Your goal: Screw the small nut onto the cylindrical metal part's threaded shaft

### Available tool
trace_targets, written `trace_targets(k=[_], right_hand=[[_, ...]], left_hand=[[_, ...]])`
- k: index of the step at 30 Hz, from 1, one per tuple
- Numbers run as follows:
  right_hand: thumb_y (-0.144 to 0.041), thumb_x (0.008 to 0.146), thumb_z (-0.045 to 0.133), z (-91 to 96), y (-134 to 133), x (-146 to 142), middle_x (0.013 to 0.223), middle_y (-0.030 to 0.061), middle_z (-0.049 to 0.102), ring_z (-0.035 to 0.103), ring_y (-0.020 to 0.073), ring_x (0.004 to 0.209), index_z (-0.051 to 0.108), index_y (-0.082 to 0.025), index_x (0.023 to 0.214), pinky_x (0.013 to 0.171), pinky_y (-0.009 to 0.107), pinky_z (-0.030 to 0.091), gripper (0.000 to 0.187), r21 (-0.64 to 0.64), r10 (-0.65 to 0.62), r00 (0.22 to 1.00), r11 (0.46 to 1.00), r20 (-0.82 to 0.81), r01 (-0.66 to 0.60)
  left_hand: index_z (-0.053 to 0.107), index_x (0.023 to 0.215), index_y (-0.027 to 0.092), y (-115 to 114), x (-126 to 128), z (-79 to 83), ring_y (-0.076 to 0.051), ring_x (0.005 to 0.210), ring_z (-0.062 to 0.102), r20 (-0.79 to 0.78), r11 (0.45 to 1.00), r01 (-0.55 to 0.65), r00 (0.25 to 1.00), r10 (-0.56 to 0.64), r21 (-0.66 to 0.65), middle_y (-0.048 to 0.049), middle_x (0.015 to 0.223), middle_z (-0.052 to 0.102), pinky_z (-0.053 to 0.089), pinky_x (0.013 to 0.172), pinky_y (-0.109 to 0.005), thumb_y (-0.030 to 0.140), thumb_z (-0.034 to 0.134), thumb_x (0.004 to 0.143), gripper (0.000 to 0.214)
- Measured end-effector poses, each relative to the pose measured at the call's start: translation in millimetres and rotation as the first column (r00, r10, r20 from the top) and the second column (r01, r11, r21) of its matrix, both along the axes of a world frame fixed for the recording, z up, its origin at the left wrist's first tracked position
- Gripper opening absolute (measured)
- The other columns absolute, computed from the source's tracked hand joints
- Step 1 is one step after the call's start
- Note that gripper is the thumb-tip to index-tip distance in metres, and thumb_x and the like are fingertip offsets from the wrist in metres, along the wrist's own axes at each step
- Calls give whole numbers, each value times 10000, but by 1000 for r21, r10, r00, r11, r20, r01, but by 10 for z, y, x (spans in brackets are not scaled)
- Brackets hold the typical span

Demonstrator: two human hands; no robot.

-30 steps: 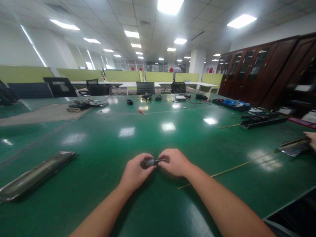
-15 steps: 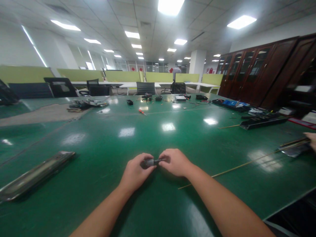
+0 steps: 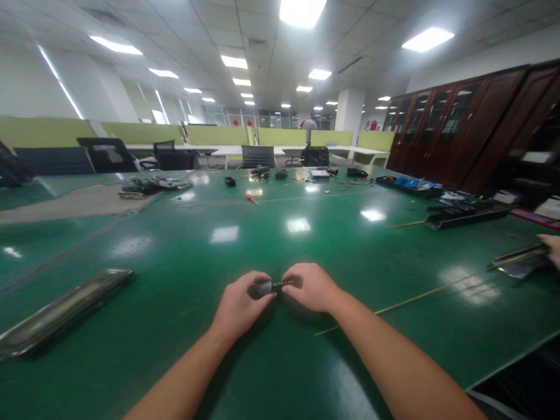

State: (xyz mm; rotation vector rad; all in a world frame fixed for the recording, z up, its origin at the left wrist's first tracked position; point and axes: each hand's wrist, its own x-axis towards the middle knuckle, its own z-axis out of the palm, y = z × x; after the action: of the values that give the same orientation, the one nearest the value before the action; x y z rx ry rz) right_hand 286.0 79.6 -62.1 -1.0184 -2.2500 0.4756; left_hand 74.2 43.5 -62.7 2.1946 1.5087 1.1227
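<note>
Both of my hands rest on the green table [image 3: 280, 233] close in front of me, meeting over a small dark cylindrical part [image 3: 268, 287]. My left hand [image 3: 241, 304] is closed around its left, thicker end. My right hand [image 3: 308, 287] pinches its thinner right end. Most of the part is hidden by my fingers.
A long flat metal piece [image 3: 61, 312] lies at the left. A thin brass rod [image 3: 420, 294] runs off to the right toward another person's hand [image 3: 552, 248] holding a dark piece. A red screwdriver [image 3: 251, 198], black trays and small parts lie farther back. Chairs and cabinets stand beyond.
</note>
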Motion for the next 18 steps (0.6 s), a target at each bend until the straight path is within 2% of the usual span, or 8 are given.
trace_targets(k=[18], right_hand=[[-258, 833, 684, -3, 35, 52, 832, 16, 690, 595, 143, 754, 732, -204, 936, 699, 254, 419, 126, -14, -24, 999, 1000, -31, 24]], left_hand=[[685, 934, 221, 4, -19, 27, -194, 802, 664, 0, 999, -30, 1000, 30, 40, -17, 886, 714, 527, 730, -286, 317, 708, 741, 216]])
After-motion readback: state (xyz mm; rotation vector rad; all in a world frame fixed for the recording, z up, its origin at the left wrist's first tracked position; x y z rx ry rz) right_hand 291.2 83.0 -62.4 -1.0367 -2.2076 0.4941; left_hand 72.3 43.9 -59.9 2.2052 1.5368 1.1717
